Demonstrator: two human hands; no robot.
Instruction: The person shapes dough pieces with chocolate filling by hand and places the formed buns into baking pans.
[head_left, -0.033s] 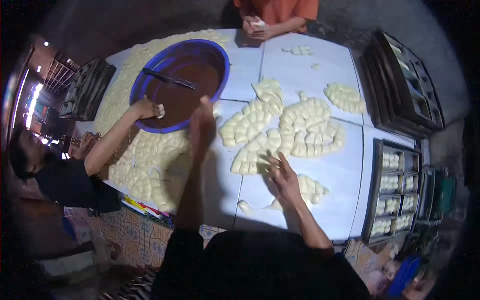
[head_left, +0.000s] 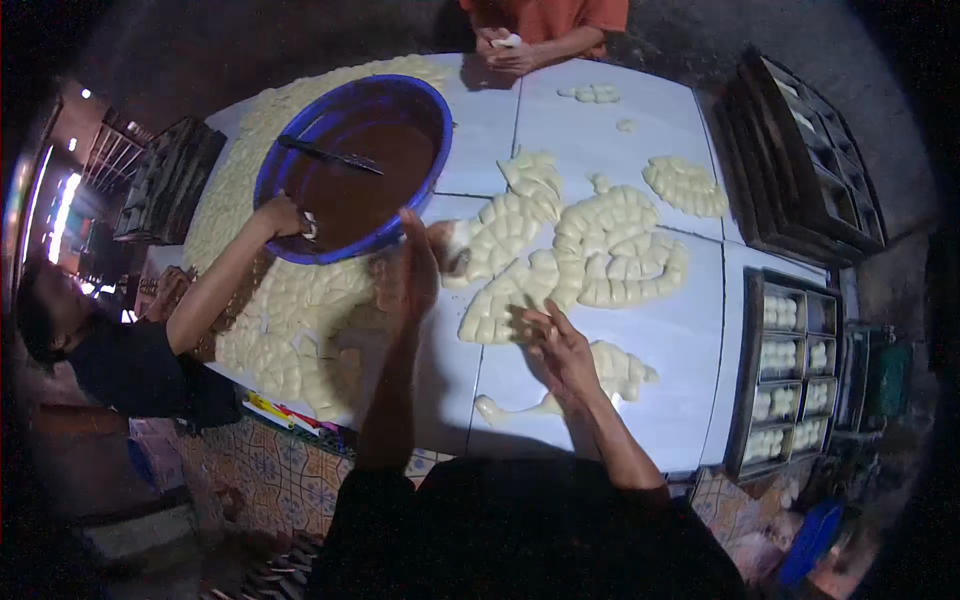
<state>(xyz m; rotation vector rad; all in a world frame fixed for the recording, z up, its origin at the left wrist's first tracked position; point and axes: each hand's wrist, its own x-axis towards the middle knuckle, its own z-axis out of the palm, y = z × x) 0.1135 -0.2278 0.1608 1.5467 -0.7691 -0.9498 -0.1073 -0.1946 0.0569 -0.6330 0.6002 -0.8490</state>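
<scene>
Cut dough pieces [head_left: 618, 280] lay in clusters on the white table [head_left: 685, 375], beyond and between the person's two hands. The right hand [head_left: 562, 352], its fingers loosely parted and apparently grasping nothing, was poised at the near clusters; whether its fingertips touched the dough could not be told. The left hand [head_left: 418, 268] stood raised just beside the blue tub [head_left: 340, 253]; its grip could not be determined, a blurred brown-and-white patch at its side leaving the matter unclear.

Chief hazards, as judged: the pieces lay edge to edge and looked soft, so lifting one could stretch or tear its neighbour through sticking. The right wrist passed close over a ragged near strip [head_left: 622, 372], which a lowered forearm could smear. A co-worker's hand [head_left: 282, 217] reached into the tub with a pale piece [head_left: 309, 228] at its fingers, near enough to the left hand that careless reaching could bring a collision. A knock to the rim could dislodge the dark paddle [head_left: 335, 155] lying across it, and brown paste [head_left: 395, 195] on the fingers could stain clean dough.
</scene>
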